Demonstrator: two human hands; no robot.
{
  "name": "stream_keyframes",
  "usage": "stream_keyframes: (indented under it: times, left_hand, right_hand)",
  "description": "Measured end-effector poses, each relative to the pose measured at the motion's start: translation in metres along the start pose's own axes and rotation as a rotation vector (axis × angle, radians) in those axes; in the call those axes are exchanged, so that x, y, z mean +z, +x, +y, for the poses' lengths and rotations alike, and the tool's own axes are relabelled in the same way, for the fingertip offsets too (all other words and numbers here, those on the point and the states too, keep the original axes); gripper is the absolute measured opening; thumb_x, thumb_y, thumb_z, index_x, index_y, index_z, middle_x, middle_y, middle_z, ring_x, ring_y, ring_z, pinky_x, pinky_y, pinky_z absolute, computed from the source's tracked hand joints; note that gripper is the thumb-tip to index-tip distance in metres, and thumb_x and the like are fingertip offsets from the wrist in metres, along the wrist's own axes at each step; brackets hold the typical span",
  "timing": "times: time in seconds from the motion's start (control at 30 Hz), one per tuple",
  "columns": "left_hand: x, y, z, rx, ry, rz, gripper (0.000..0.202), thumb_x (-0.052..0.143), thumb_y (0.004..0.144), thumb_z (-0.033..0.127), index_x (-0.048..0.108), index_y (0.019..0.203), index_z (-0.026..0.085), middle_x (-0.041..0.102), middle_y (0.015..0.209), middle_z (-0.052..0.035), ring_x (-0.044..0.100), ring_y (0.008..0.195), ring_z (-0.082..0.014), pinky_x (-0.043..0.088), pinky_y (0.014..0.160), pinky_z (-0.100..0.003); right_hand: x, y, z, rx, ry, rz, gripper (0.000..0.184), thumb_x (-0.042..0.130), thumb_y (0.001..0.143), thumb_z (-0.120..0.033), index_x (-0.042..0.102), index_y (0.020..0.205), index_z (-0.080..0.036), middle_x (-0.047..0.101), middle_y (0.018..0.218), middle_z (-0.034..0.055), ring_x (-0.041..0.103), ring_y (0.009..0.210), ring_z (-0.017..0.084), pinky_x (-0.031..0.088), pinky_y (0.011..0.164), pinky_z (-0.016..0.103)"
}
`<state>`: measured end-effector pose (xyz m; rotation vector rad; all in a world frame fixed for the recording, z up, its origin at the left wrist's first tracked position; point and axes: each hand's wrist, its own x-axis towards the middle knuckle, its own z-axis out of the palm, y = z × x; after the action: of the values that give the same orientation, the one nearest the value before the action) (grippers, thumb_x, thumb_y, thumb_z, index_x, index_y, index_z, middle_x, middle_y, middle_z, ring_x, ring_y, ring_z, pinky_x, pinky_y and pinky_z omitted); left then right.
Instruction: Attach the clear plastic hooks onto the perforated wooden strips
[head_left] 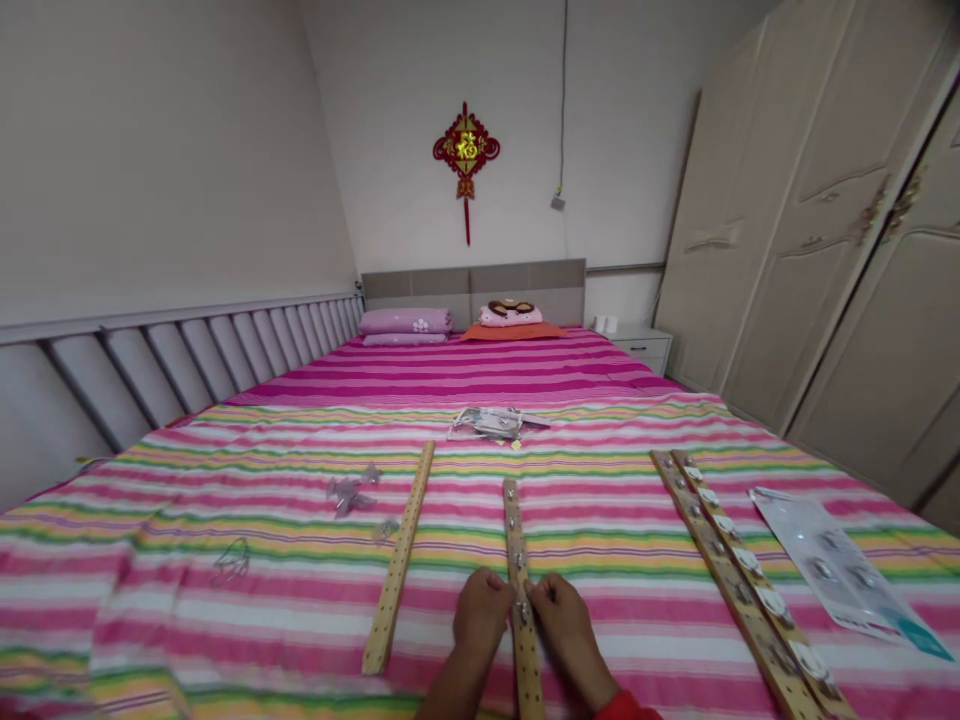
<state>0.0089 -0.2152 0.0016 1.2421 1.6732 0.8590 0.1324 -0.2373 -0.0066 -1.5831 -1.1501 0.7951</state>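
Working bare-handed at the middle wooden strip [528,665], with left hand [481,605] at its left edge and right hand [561,612] at its right, to either side of a small metal fitting [523,612]. Curled inward on both sides, fingertips drawn close beside the fitting; impossible to tell from this angle whether pinching the fitting, pinching the strip or only touching. Clad at the right wrist in a red sleeve [628,707].

Laid lengthwise on a striped bedspread [270,640] at near centre, between both hands, with more metal fittings [513,522] in a row toward the far end and small holes toward the near end.

Seen to the left, apart from the hands: a drilled strip [398,565], slightly slanted, with a round clear piece [385,530] near its left edge and clear plastic pieces [349,496] farther out. Spotted beyond these: a tangle of thin loops [234,560].

Pictured straight ahead, past the strip's far end: a plastic packet [491,424], contents too small to make out.

Lined up to the right: two strips [742,592] close together, the right one topped with white discs [772,603]. Lying next to them: a clear blister card [844,575] with metallic items inside.

Visible in the background: a red hanging ornament [466,147] and a pale wardrobe [795,220].
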Motion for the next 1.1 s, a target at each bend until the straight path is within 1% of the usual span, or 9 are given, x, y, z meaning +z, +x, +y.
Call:
stream_keyframes:
  times: [0.23,0.37,0.43,0.5,0.57,0.67,0.77,0.93,1.1]
  left_hand:
    - [0.004,-0.003,0.003,-0.052,-0.116,-0.041,0.022,0.066,0.060,0.022,0.045,0.054,0.022,0.047,0.040,0.0080,0.052,0.043,-0.0127,0.038,0.048,-0.023]
    - [-0.005,-0.008,0.007,-0.051,-0.198,-0.135,0.024,0.062,0.065,0.034,0.045,0.053,0.021,0.049,0.043,0.0057,0.049,0.042,-0.0113,0.035,0.046,-0.023]
    - [-0.026,-0.008,0.009,0.008,-0.220,-0.181,0.028,0.061,0.064,0.044,0.050,0.055,0.019,0.052,0.046,0.0039,0.049,0.042,-0.0108,0.033,0.045,-0.023]
    - [-0.059,-0.003,0.010,0.133,-0.261,-0.149,0.030,0.062,0.061,0.048,0.055,0.058,0.018,0.053,0.048,0.0034,0.049,0.045,-0.0108,0.035,0.048,-0.023]
    - [-0.100,0.008,0.007,0.263,-0.302,0.043,0.028,0.063,0.061,0.045,0.059,0.062,0.018,0.055,0.052,0.0027,0.051,0.051,-0.0120,0.039,0.053,-0.024]
    - [-0.157,0.032,-0.008,0.287,-0.251,0.365,0.029,0.063,0.058,0.046,0.060,0.064,0.018,0.060,0.057,0.0002,0.055,0.060,-0.0164,0.043,0.061,-0.028]
    - [-0.187,0.055,-0.028,0.220,-0.206,0.512,0.035,0.063,0.055,0.049,0.061,0.067,0.016,0.064,0.062,-0.0026,0.059,0.065,-0.0205,0.045,0.066,-0.033]
    - [-0.187,0.073,-0.045,0.134,-0.112,0.509,0.036,0.066,0.054,0.048,0.061,0.070,0.016,0.063,0.060,-0.0012,0.060,0.062,-0.0207,0.045,0.064,-0.033]
    - [-0.182,0.075,-0.035,0.156,-0.057,0.448,0.028,0.065,0.055,0.044,0.061,0.062,0.017,0.064,0.060,-0.0029,0.060,0.063,-0.0213,0.045,0.065,-0.033]
  right_hand:
    - [-0.005,0.006,0.010,0.064,0.284,-0.132,0.018,0.060,0.049,-0.035,0.048,0.046,-0.022,0.048,0.044,-0.0044,0.043,0.048,0.014,0.036,0.052,0.029]
    - [-0.006,0.006,0.010,0.090,0.360,-0.146,0.023,0.065,0.047,-0.037,0.049,0.045,-0.022,0.048,0.044,-0.0041,0.043,0.049,0.014,0.036,0.053,0.029]
    - [-0.007,0.006,0.013,0.073,0.343,-0.148,0.027,0.067,0.050,-0.041,0.049,0.045,-0.022,0.046,0.044,-0.0046,0.041,0.048,0.014,0.034,0.052,0.029]
    - [-0.006,0.008,0.017,0.061,0.333,-0.148,0.033,0.066,0.055,-0.048,0.048,0.045,-0.022,0.043,0.044,-0.0050,0.039,0.048,0.014,0.033,0.052,0.030]
    - [-0.005,0.008,0.020,0.060,0.333,-0.152,0.037,0.065,0.057,-0.051,0.046,0.044,-0.023,0.042,0.044,-0.0051,0.037,0.047,0.014,0.032,0.051,0.030]
    - [-0.005,0.008,0.022,0.067,0.331,-0.152,0.037,0.065,0.058,-0.052,0.045,0.044,-0.023,0.041,0.044,-0.0052,0.036,0.048,0.014,0.031,0.052,0.031]
    - [-0.006,0.006,0.019,0.067,0.321,-0.142,0.037,0.065,0.057,-0.052,0.045,0.044,-0.024,0.040,0.044,-0.0054,0.036,0.048,0.014,0.031,0.052,0.031]
    - [-0.007,0.006,0.016,0.061,0.319,-0.137,0.038,0.065,0.058,-0.051,0.045,0.043,-0.023,0.041,0.044,-0.0051,0.036,0.048,0.013,0.031,0.051,0.030]
    - [-0.006,0.008,0.019,0.067,0.334,-0.136,0.040,0.066,0.058,-0.053,0.044,0.044,-0.023,0.038,0.043,-0.0064,0.032,0.047,0.012,0.028,0.049,0.029]
